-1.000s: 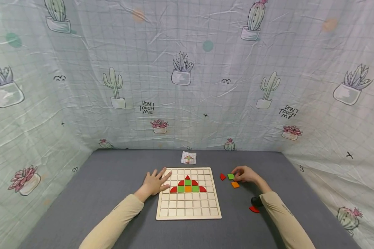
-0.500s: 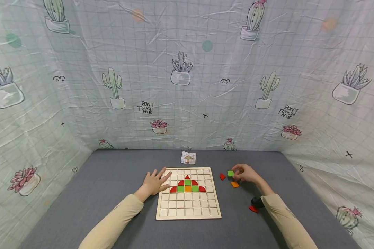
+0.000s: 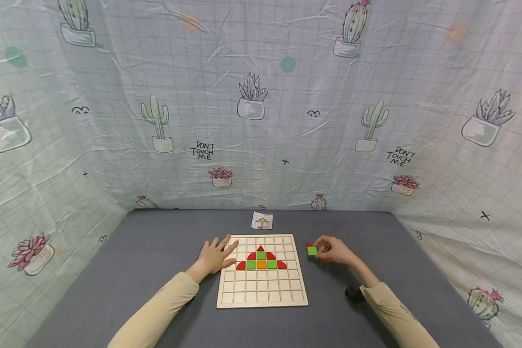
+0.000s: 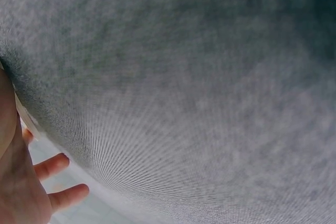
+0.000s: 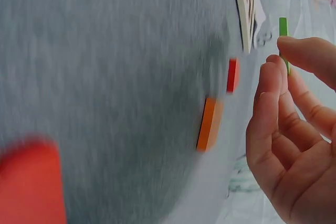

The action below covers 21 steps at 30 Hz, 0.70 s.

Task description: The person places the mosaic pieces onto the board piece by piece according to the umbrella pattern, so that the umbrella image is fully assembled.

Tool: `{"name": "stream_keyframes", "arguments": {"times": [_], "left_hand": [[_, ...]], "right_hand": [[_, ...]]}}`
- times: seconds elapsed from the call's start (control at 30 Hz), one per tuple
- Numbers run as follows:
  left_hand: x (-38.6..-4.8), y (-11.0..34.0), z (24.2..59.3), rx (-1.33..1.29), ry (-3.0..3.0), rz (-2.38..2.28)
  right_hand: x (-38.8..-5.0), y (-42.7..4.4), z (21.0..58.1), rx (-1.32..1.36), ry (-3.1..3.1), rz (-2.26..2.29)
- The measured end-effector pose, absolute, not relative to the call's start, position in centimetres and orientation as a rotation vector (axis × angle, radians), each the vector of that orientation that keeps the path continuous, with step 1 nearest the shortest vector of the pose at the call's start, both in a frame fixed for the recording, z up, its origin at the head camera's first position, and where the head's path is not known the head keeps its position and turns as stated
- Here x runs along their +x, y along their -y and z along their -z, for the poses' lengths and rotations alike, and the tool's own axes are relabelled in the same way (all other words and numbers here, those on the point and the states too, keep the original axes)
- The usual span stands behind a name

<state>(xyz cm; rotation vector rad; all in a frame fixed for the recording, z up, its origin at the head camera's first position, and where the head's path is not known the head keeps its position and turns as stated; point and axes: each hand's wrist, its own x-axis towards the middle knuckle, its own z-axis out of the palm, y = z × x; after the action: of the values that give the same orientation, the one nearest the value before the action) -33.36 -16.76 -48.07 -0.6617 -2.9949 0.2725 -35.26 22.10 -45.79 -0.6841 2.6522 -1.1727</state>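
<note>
Between thumb and fingertips, my right hand (image 3: pixel 336 250) pinches a green square tile (image 3: pixel 312 251), raised off the table to the right of the board. The right wrist view shows that tile (image 5: pixel 283 27) edge-on. My left hand (image 3: pixel 214 255) rests with spread, straight fingers on the left edge of a wooden grid board (image 3: pixel 263 285). On the board lie red, green and orange (image 3: pixel 261 264) tiles that form a stepped triangle with a red triangle (image 3: pixel 260 248) at its top. In the left wrist view, part of the left hand (image 4: pixel 23 182) shows at the lower left.
A small pattern card (image 3: pixel 262 221) lies behind the board. On the grey table (image 5: pixel 131 77), an orange tile (image 5: pixel 210 124) and a red tile (image 5: pixel 233 75) lie near the right hand. A larger red piece (image 5: pixel 34 184) sits closer to the wrist camera. Patterned cloth hangs behind.
My right hand has lifted the green tile from the table and carried it left, toward the board, over the red piece. My left hand has stayed on the board's edge.
</note>
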Motion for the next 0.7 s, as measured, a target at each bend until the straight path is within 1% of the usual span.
{"name": "stream_keyframes", "arguments": {"times": [0.43, 0.7], "left_hand": [[-33.3, 16.6, 48.2, -0.666, 2.980, -0.300], [-33.3, 16.7, 48.0, -0.660, 2.980, -0.286]], "right_hand": [[-33.0, -18.5, 45.9, -0.760, -2.621, 1.184], [-31.9, -16.0, 45.9, -0.865, -2.587, 1.201]]}}
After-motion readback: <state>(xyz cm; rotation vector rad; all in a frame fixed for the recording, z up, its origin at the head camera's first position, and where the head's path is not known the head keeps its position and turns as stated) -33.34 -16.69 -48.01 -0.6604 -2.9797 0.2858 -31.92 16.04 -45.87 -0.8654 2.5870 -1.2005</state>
